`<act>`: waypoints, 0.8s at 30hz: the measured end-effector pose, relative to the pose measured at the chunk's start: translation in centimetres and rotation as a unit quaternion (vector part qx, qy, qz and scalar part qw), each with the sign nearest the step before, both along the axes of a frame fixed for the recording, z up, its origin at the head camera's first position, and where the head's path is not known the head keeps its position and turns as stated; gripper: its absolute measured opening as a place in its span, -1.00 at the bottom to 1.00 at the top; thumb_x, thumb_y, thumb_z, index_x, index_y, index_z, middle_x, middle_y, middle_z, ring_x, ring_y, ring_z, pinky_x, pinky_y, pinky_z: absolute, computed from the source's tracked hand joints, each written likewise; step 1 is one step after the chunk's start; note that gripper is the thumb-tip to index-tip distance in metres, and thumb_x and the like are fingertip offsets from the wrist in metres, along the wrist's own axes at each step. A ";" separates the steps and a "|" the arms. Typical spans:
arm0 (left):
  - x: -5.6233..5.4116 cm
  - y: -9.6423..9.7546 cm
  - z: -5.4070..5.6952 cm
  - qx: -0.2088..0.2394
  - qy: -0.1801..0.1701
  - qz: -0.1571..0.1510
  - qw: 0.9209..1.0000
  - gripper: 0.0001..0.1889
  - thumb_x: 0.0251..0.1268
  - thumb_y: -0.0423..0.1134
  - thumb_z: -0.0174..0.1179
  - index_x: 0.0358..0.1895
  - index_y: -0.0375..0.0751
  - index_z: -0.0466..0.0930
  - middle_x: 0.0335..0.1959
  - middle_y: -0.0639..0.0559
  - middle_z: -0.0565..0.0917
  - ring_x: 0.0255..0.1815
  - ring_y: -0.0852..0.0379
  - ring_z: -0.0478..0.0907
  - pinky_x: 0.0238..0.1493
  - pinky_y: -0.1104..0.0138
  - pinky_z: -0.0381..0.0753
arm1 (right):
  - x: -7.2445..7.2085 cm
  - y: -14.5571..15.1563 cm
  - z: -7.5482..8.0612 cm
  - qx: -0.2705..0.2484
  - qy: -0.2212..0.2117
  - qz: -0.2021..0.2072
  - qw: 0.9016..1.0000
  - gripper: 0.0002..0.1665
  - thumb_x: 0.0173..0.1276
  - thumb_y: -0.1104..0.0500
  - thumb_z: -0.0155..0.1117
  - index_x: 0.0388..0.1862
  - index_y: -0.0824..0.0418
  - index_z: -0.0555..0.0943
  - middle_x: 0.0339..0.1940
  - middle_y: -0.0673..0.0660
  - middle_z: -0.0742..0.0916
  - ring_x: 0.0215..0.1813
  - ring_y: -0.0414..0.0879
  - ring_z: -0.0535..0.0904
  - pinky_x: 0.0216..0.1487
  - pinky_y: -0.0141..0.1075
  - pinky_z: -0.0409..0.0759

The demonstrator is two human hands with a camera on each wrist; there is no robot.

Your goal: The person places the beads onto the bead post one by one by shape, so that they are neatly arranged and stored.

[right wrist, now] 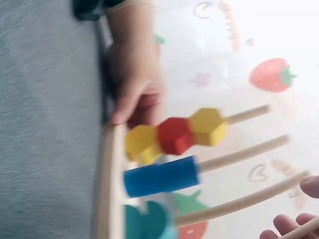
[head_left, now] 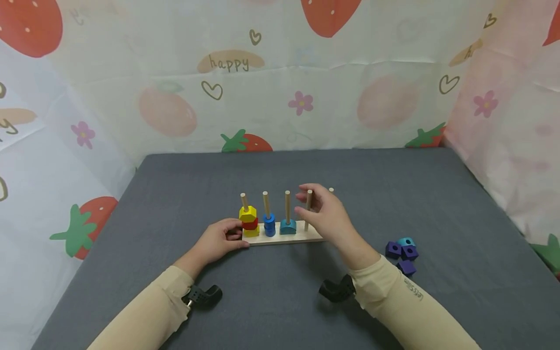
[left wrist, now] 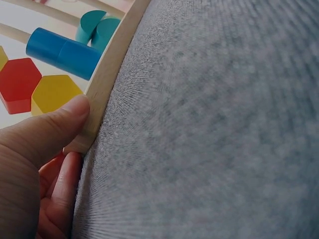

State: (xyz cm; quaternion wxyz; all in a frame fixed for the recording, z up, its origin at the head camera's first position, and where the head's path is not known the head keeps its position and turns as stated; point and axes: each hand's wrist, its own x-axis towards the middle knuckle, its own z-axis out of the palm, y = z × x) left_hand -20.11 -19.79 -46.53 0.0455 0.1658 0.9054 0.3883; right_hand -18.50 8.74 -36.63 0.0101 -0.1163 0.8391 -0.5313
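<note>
A wooden peg board (head_left: 286,238) stands on the grey table with upright pegs. The left peg bears yellow and red hexagonal blocks (right wrist: 174,136); the second bears blue cylinder blocks (left wrist: 62,51); the third bears teal blocks with rounded sides (head_left: 288,227). My left hand (head_left: 220,239) grips the board's left end, with the thumb (left wrist: 75,112) on its front face. My right hand (head_left: 328,214) is at the fourth peg (head_left: 309,199), thumb and fingers apart, holding no block. Only its fingertips (right wrist: 284,224) show in the right wrist view.
To the right of the board lie several purple blocks (head_left: 407,267) with holes, beside a light-blue block (head_left: 407,241). The fifth peg (head_left: 331,190) is mostly hidden behind my right hand. A printed cloth (head_left: 328,112) hangs behind the table.
</note>
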 end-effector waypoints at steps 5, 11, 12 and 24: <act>0.1 0.0 0.0 -0.002 -0.005 0.003 1.000 -0.46 -0.09 0.03 0.39 0.02 -0.08 0.55 -0.06 0.07 0.55 -0.18 0.20 0.51 -0.06 0.27 0.54 | 0.5 0.6 2.1 -0.043 0.018 0.016 0.999 -0.46 0.25 0.20 0.25 0.22 0.14 0.37 0.08 0.07 0.58 0.18 -0.08 0.44 0.22 -0.17 0.35; 0.0 -0.1 0.0 -0.010 0.000 0.004 1.000 -0.46 -0.09 0.05 0.38 0.02 -0.07 0.54 -0.08 0.08 0.55 -0.20 0.20 0.50 -0.07 0.27 0.54 | 1.0 1.8 3.9 -0.098 0.043 0.039 0.993 -0.43 0.25 0.27 0.24 0.24 0.20 0.35 0.13 0.15 0.54 0.20 -0.08 0.42 0.24 -0.21 0.31; 0.0 -0.1 0.0 -0.011 0.001 0.004 1.000 -0.46 -0.09 0.05 0.38 0.02 -0.07 0.55 -0.08 0.08 0.55 -0.20 0.20 0.50 -0.07 0.27 0.54 | 1.0 2.1 4.1 -0.108 0.049 0.041 0.992 -0.44 0.24 0.29 0.24 0.23 0.21 0.35 0.12 0.17 0.55 0.20 -0.07 0.43 0.24 -0.22 0.31; 0.1 0.0 0.2 -0.019 0.002 0.006 1.000 -0.47 -0.07 0.01 0.38 0.02 -0.09 0.55 -0.09 0.07 0.56 -0.22 0.18 0.48 -0.09 0.27 0.54 | 0.0 8.9 3.3 -0.070 0.080 0.006 0.994 -0.66 0.29 0.20 0.20 -0.02 0.37 0.50 -0.09 0.12 0.62 -0.04 -0.20 0.54 -0.06 -0.46 0.48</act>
